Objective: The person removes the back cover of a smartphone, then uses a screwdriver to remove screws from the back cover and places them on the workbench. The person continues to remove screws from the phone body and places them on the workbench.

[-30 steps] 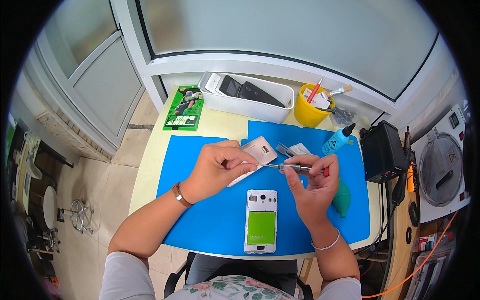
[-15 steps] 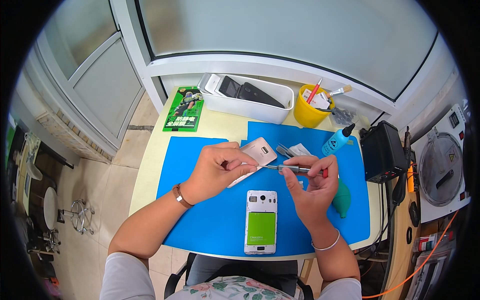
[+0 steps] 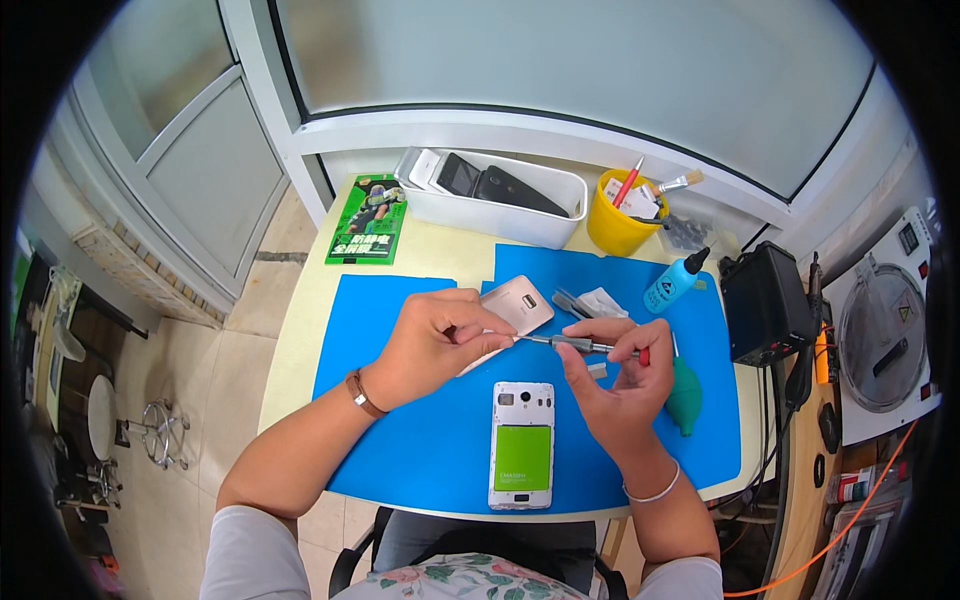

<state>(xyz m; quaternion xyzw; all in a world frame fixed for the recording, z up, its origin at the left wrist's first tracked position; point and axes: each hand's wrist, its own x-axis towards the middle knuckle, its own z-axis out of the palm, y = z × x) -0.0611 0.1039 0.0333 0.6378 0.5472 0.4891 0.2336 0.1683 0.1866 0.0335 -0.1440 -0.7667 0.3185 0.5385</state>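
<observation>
The opened phone (image 3: 522,406) lay back-up, probably so that its green battery (image 3: 525,458) was exposed and within reach. Beyond the phone, the left hand (image 3: 445,325) pinched the thin tip of a screwdriver (image 3: 574,345), while the right hand (image 3: 622,368) gripped its handle, seemingly to steady both ends; anything smaller between the left fingertips could not be made out. The pinkish cover (image 3: 522,298) lay beyond the phone, and the green blower (image 3: 684,398) right of it, apparently leaving room around it.
</observation>
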